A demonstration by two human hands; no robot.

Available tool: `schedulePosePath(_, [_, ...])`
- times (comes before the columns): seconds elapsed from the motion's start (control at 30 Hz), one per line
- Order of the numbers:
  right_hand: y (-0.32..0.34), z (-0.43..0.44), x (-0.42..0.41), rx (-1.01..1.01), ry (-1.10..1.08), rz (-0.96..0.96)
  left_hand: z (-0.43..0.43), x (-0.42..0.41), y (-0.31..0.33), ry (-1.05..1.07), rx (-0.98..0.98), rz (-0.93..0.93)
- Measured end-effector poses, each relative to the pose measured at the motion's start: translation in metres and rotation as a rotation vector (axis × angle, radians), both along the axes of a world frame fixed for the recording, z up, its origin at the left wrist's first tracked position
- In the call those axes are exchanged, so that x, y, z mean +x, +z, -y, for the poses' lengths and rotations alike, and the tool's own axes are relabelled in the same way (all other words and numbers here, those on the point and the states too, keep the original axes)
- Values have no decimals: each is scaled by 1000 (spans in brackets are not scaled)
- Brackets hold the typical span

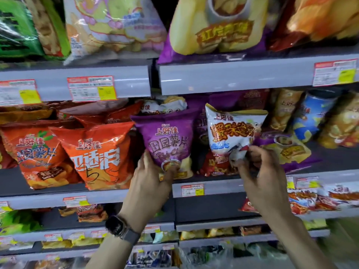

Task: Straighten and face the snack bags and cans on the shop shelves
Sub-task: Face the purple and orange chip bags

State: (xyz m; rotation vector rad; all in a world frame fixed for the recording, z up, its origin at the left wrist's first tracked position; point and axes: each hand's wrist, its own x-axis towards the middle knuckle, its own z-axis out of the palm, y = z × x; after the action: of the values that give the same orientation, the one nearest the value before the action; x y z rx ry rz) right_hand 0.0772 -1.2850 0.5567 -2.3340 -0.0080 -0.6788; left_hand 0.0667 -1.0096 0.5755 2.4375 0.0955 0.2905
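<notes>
On the middle shelf [213, 188] a purple snack bag [167, 140] stands upright, and my left hand [151, 179] grips its lower left corner with the thumb on its front. Beside it a white snack bag [231, 131] with orange lettering leans left; my right hand [258, 167] pinches its lower right edge. Two orange bags [97, 152] stand to the left, tilted. A purple bag [285, 148] lies flat to the right. A blue can [310, 117] stands further right, partly behind bags.
The upper shelf [233, 74] holds large bags, among them a purple and yellow bag [219, 30]. Price tags [91, 88] hang on the shelf rails. Lower shelves [233, 226] carry small packets. A watch is on my left wrist [116, 226].
</notes>
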Motion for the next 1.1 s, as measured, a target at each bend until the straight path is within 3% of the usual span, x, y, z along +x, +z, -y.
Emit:
schedulePosePath(0.33, [6,28,68,489,228,-193,20,49,-11,251,-418,43])
schedulePosePath(0.43, [17,33,83,487,185,-269,29,49,-9,296,-434,78])
schedulePosePath(0.83, [16,52,97,792,156,-149,56,30,-8,313,-504,268])
schedulePosePath(1.1, [25,40,91,765,175,-69,57,12,-7,197,-565,377])
